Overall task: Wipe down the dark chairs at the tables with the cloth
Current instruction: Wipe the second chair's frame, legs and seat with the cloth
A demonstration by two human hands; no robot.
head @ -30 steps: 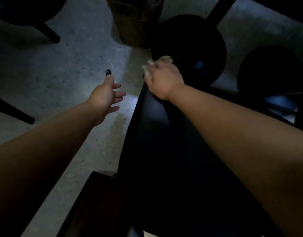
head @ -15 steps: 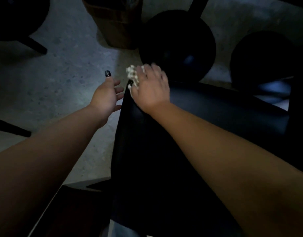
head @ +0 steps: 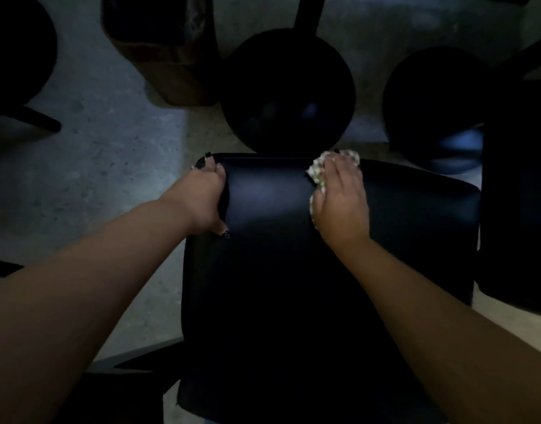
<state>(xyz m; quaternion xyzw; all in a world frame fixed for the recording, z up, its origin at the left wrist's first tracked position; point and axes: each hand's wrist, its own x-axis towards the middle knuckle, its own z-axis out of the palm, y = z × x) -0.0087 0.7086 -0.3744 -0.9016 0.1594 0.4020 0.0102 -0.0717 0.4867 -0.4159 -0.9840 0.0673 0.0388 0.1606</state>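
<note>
A dark padded chair (head: 278, 270) fills the middle of the head view, its glossy black surface facing me. My left hand (head: 206, 197) grips the chair's far left corner, fingers curled over the edge and thumb on the near side. My right hand (head: 339, 200) lies flat on the chair near its far edge, pressing a pale patterned cloth (head: 319, 171) against the surface. The cloth peeks out past my fingers and along the left of my palm; most of it is hidden under the hand.
Two round dark stools (head: 287, 93) (head: 434, 108) stand on the grey floor beyond the chair. A brown bin (head: 165, 56) stands at the back left. Another dark seat (head: 15, 56) is at the far left, and a dark piece of furniture (head: 519, 194) at the right.
My left hand, which hovered open beside the chair, has taken hold of its left corner. My right hand with the cloth has slid right along the chair's far edge.
</note>
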